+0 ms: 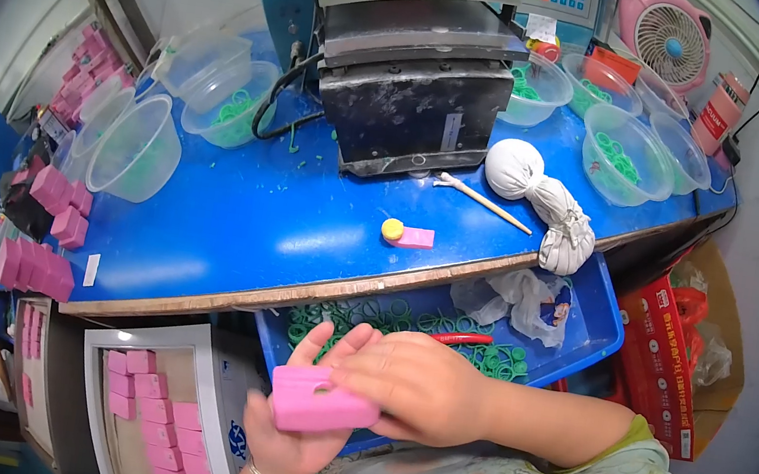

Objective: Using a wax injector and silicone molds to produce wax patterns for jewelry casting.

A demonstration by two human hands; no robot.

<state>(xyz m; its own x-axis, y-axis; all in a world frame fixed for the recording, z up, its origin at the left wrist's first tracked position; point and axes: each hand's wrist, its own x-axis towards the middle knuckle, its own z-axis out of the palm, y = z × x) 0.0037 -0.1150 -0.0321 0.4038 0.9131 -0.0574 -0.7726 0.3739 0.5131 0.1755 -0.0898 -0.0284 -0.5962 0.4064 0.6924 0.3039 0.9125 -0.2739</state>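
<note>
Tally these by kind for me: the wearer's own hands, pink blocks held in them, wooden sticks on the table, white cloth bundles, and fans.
Hands: 2 (left hand, right hand)
Held pink block: 1
Wooden stick: 1
Cloth bundle: 1
Fan: 1
Total: 6

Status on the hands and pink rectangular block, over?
Right hand holding pink rectangular block against left hand. Blue plastic tray with green rings beyond. Nothing seen blocking.
</note>
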